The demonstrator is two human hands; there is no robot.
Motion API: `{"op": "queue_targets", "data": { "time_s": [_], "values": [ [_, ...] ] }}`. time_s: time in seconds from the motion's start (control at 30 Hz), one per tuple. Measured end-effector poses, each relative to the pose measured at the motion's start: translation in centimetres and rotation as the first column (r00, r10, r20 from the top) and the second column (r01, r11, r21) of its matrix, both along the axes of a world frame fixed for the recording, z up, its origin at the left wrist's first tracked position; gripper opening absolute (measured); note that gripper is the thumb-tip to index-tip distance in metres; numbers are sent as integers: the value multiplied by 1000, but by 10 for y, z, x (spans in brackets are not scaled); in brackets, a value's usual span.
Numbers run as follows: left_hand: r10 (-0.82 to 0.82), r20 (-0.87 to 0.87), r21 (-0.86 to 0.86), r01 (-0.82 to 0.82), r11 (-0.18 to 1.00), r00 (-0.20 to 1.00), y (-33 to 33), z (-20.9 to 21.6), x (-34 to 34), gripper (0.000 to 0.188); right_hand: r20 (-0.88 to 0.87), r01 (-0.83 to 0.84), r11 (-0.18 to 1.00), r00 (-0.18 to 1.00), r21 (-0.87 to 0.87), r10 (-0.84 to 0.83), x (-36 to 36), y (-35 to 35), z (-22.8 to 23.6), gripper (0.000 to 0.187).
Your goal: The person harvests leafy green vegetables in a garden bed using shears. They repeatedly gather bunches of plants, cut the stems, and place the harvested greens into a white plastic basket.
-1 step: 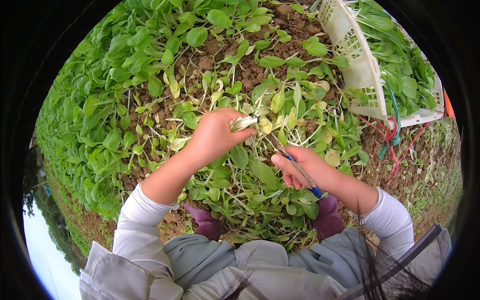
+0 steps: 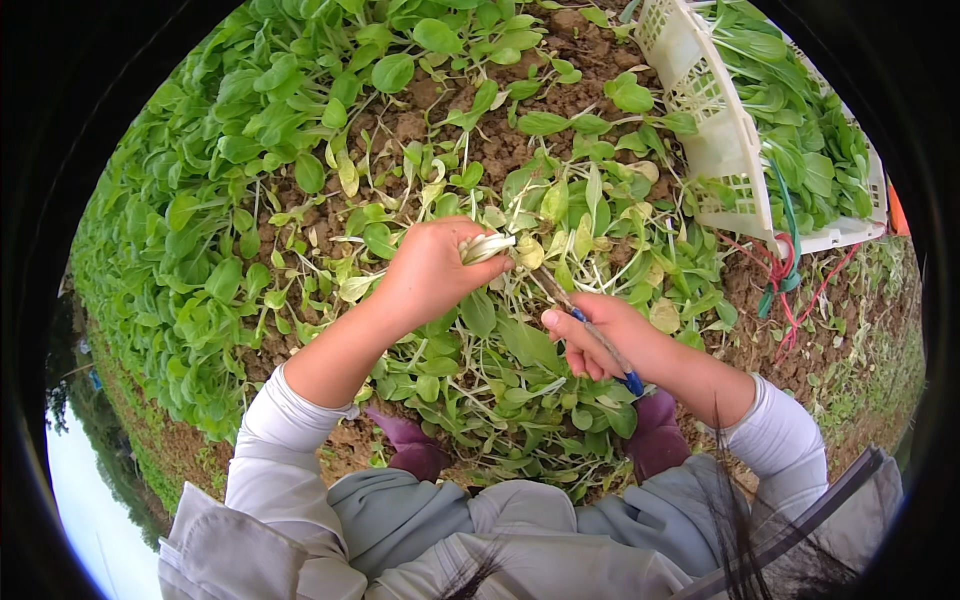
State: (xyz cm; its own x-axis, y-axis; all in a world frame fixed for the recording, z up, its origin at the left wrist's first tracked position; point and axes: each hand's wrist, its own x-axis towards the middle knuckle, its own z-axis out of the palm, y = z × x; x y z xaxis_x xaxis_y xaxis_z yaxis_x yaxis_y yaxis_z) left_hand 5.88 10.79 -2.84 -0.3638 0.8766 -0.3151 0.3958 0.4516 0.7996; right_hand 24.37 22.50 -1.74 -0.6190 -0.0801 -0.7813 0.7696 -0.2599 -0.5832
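Note:
My left hand (image 2: 432, 270) is closed on the pale stem base of a small leafy green plant (image 2: 488, 246), held just above the soil. My right hand (image 2: 602, 338) grips a thin knife with a blue handle (image 2: 630, 380). Its blade (image 2: 550, 288) points up and left toward the plant's stem base. The two hands are about a hand's width apart. Cut green leaves (image 2: 500, 350) lie scattered on the ground under both hands.
A white plastic crate (image 2: 722, 140) filled with picked greens (image 2: 810, 140) stands at the upper right, with red and green cords (image 2: 780, 270) by its corner. Rows of leafy plants (image 2: 200, 230) cover the soil to the left. Purple boots (image 2: 410, 448) show below.

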Motion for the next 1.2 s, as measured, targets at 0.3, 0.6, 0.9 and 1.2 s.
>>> {"op": "queue_targets", "data": {
  "time_s": [0.3,0.6,0.9,1.2],
  "values": [
    [432,454,-312,-315,896,779,0,-4,-24,21,35,121,993,992,-2,-121,-1,14,-2,47],
    [-45,-133,-30,42,999,990,18,8,6,32,38,111,994,993,-14,-110,-2,7,-2,46],
    [-25,-149,-23,22,999,988,17,-12,6,18,20,108,993,994,-43,-108,-2,5,-3,43],
    [258,383,-234,-177,956,887,13,-17,-15,13,39,69,997,997,34,-70,-2,11,-6,54]
  ]
}}
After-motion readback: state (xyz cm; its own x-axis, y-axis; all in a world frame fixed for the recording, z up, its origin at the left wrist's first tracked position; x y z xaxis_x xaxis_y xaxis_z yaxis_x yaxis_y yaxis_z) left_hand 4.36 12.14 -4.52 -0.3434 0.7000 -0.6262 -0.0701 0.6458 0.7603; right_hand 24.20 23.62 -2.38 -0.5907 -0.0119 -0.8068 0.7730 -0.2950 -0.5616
